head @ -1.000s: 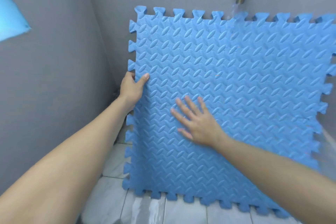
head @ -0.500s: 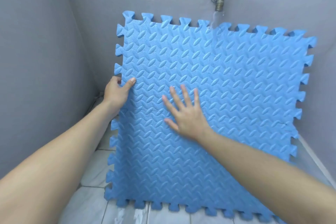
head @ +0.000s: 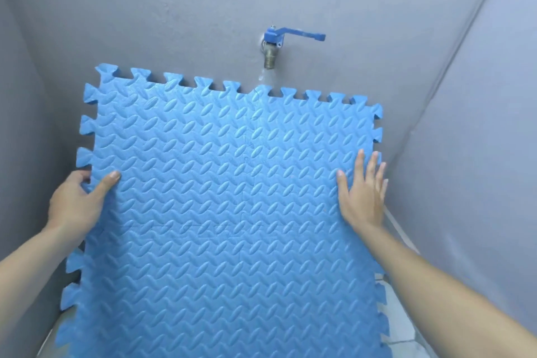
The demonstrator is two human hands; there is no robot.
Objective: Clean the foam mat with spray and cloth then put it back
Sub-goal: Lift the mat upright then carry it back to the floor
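Note:
A blue foam mat [head: 226, 212] with a leaf-pattern surface and jigsaw edges stands upright in front of me, its top edge under a wall tap. My left hand [head: 77, 200] grips the mat's left edge, thumb on the front face and fingers behind it. My right hand [head: 363, 192] lies flat on the front face near the right edge, fingers straight and spread. No spray bottle or cloth is in view.
A brass tap with a blue lever [head: 276, 41] juts from the grey back wall, and water runs from it onto the mat's top edge. Grey walls close in on the left and right [head: 465, 154]. White floor tiles [head: 406, 325] show at lower right.
My right hand has slid from the middle of the mat to near its right edge. The view has tilted up, so the tap now sits lower in the frame. My left hand keeps its grip.

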